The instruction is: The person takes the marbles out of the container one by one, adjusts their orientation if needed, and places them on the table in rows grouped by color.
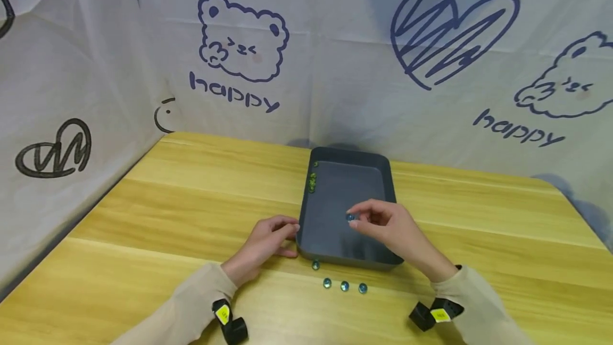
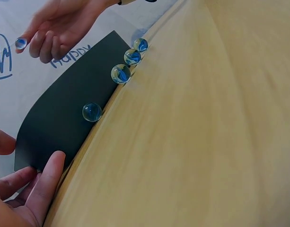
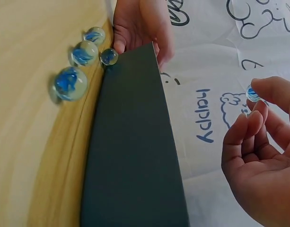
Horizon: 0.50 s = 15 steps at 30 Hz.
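A blue-swirled glass marble (image 1: 350, 217) is pinched between the thumb and index finger of my right hand (image 1: 390, 222), above the grey rectangular tray (image 1: 345, 196). The right wrist view shows the same marble (image 3: 253, 93) at the fingertips, with the other fingers curled below. My left hand (image 1: 263, 241) rests at the tray's left side near its front corner, fingertips touching the wall. In the left wrist view the fingers (image 2: 52, 172) lie relaxed against it. In front of the tray, three marbles (image 1: 345, 285) sit in a row, with another marble (image 1: 315, 264) closer to its front-left corner.
Several small green pieces (image 1: 312, 182) lie inside the tray along its left wall. The wooden table (image 1: 215, 190) extends to both sides. Behind it hangs a white cloth (image 1: 335, 68) with drawn bears, hearts and lettering.
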Motion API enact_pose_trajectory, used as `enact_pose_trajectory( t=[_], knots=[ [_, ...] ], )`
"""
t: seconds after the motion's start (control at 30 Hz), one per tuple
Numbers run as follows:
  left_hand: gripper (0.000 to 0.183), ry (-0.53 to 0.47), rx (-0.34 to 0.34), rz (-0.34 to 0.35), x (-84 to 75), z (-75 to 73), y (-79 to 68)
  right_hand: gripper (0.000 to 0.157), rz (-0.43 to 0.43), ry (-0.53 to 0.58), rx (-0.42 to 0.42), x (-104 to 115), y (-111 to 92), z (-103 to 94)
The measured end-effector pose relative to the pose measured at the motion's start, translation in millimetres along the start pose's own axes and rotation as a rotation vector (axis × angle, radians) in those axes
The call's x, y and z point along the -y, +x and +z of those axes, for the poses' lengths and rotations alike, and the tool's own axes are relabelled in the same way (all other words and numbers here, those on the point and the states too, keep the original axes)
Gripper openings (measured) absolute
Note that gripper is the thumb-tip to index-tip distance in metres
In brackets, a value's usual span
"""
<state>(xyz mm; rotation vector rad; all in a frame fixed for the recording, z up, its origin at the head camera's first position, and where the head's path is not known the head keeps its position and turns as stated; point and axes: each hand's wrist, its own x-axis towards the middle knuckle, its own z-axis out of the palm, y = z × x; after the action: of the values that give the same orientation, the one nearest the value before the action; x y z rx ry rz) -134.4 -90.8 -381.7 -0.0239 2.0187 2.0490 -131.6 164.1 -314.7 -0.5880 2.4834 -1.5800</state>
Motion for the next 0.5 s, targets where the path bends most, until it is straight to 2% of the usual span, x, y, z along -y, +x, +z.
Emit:
enact_pose_trajectory(
  t=[0.5],
  knots=[
    [0.032, 0.007, 0.0, 0.022, 3.3, -1.6, -1.0, 0.029, 0.089, 0.005, 0.035, -11, -16, -3.3]
  ],
)
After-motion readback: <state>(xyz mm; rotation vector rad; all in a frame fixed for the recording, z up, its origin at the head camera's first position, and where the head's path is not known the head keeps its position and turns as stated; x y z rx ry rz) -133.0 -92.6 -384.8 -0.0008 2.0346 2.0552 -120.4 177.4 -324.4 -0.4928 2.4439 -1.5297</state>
